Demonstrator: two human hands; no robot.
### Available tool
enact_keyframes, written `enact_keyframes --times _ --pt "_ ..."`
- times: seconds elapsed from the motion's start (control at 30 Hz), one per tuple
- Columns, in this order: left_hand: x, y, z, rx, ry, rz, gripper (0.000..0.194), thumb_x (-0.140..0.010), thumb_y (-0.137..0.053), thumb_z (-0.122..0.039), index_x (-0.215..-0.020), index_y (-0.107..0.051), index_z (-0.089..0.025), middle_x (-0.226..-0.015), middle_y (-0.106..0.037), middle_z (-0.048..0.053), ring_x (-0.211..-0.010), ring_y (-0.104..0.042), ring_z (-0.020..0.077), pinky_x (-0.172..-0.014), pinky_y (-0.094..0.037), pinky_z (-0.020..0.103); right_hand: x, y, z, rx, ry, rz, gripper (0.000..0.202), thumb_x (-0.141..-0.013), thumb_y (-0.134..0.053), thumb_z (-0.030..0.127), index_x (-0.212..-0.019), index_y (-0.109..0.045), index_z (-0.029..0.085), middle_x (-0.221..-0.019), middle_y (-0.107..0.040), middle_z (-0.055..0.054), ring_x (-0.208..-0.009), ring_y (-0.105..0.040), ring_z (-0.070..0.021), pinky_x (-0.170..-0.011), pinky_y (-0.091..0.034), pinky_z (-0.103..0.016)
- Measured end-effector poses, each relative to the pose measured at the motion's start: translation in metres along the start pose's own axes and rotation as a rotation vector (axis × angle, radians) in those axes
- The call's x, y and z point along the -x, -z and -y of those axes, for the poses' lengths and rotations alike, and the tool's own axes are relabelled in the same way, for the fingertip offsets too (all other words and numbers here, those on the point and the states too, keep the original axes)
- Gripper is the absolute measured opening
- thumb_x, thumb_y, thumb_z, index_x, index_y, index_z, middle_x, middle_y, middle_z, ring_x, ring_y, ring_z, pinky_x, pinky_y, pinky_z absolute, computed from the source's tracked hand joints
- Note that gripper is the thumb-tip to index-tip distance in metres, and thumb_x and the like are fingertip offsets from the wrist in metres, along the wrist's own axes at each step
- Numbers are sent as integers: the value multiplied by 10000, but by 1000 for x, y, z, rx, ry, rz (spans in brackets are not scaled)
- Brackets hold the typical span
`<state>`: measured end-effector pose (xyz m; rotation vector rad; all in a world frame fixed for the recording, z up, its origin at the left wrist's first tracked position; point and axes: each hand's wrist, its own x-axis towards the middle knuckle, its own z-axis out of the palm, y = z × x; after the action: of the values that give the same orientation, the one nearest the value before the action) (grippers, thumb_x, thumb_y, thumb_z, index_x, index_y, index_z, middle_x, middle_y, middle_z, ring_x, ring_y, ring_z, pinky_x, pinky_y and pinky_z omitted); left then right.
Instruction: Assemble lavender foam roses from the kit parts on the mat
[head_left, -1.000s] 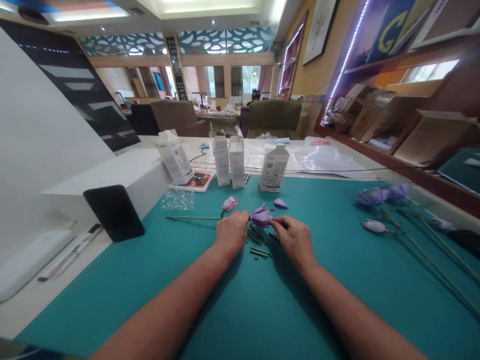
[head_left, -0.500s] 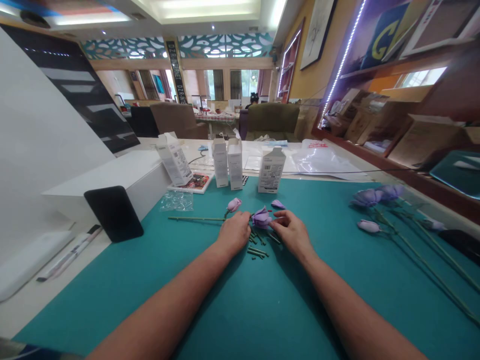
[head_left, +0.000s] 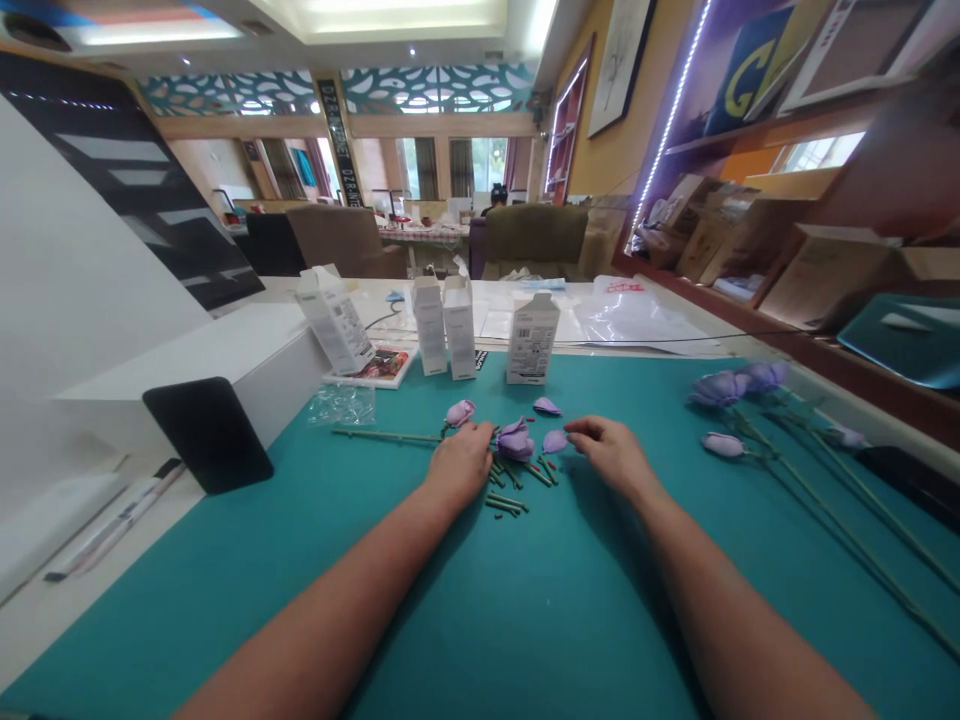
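The left hand (head_left: pixel 463 463) is curled around the green stem (head_left: pixel 386 434) just behind a purple bloom (head_left: pixel 514 440), its grip clamped there as far as the covered fingers let one judge. The stem runs out to the left beneath the hand, and a pale pink bud (head_left: pixel 460 412) sits just beyond the knuckles on the far side. The bloom lies near the middle of the green mat (head_left: pixel 480 620) on the worktop, to the right of the left hand.

The right hand (head_left: pixel 616 460) is beside a loose petal (head_left: pixel 555 441) to the right of the bloom, thumb and forefinger close together at its edge; whether that grip pinches it or merely touches, I cannot tell. A second petal (head_left: pixel 547 406) lies farther away, and short cut stem pieces (head_left: pixel 504 504) are scattered on the near side of the bloom.

The flower looks light, its petals thin, soft and easily creased (fabric or foam, perhaps, though the surface is too small to say). The stem seems the stiffer part, so the hold just behind the bloom looks sound: firm there, gentle on the petals, each best taken by its edge. At the right lie more purple flowers (head_left: pixel 718 388) on long stems.
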<state>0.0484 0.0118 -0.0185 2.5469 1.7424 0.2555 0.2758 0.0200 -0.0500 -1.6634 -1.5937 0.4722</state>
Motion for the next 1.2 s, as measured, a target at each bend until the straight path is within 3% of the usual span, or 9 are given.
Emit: enact_keyframes --times 0.1,0.27,0.4,0.6,0.8,1.03,1.2 --pt "1 1 -1 -38 10 12 194 -911 -408 -183 -1051 -541 -194 -1090 -615 95 -967 -626 231 -783 -486 326 0 4 -4 131 56 31 246 -766 -546 176 -918 -734 222 -942 -730 -68 -856 -654 -223 -780 -469 -336" --pt "3 2 0 -100 21 23 238 -937 -346 -207 -1038 -561 -196 -1042 -627 104 -891 -645 249 -714 -491 345 6 -10 -3 275 199 99 427 -769 -489 50 -1095 -693 233 -1195 -648 -88 -1074 -563 -236 -915 -397 -344" --pt "3 4 1 -129 10 20 267 -942 -328 -210 -1008 -587 -201 -1022 -630 96 -887 -648 258 -695 -490 344 8 -17 -1 325 216 111 277 -826 -525 174 -1030 -707 221 -1077 -666 -116 -980 -561 -257 -843 -395 -358" --pt "3 5 2 -144 18 14 285 -953 -312 -234 -1047 -580 -213 -1004 -634 99 -850 -658 259 -661 -487 338 5 -16 7 241 162 98 89 -737 -600 184 -787 -674 195 -794 -641 -51 -746 -560 -192 -668 -384 -287" --pt "5 13 4 -147 32 -8 261 -944 -330 -238 -1062 -560 -198 -976 -646 109 -831 -660 270 -657 -483 350 4 -10 13 31 51 54 267 -722 -581 278 -958 -654 175 -682 -628 -2 -620 -551 -160 -595 -408 -274" --pt "7 19 2 -123 37 1 261 -915 -370 -239 -985 -614 -179 -931 -691 121 -867 -662 278 -699 -475 359 12 18 41 -322 -57 48 304 -640 -645 478 -636 -599 177 -535 -555 12 -513 -498 -132 -512 -406 -268" --pt "5 15 1 -108 44 26 261 -891 -396 -230 -952 -641 -165 -933 -703 135 -860 -669 287 -685 -478 359 23 9 60 -421 -101 132 312 -617 -679 478 -645 -600 178 -533 -569 8 -500 -508 -135 -478 -396 -257"
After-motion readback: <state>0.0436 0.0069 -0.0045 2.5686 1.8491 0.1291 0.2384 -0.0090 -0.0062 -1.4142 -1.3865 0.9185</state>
